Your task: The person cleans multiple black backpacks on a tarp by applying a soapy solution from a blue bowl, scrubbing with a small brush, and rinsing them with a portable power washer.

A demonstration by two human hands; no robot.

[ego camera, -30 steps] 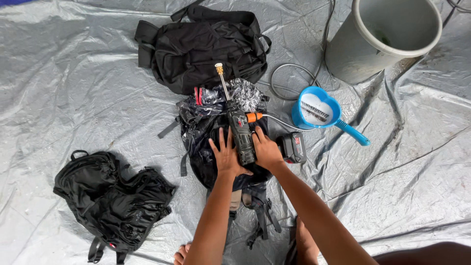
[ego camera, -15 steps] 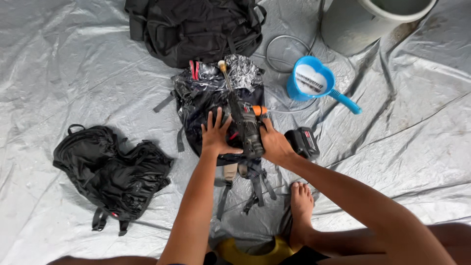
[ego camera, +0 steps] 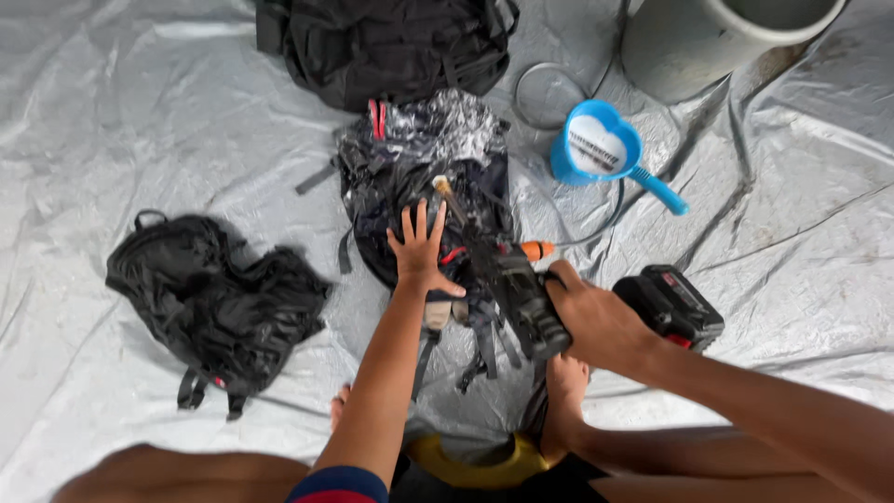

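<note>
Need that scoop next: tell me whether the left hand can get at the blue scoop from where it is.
Probably yes. The left hand lies flat and empty on the wet backpack; the blue scoop sits uncovered on the tarp, though the spray gun crosses between them.

Left arm: bare, reaches straight forward from the lower middle, elbow low.
Left hand point(ego camera: 421, 253): palm down, fingers spread and pressed flat.
Right arm: bare, comes in from the lower right, forearm angled up and left.
Right hand point(ego camera: 596, 321): knuckles up, fingers curled tight in a firm grasp.
</note>
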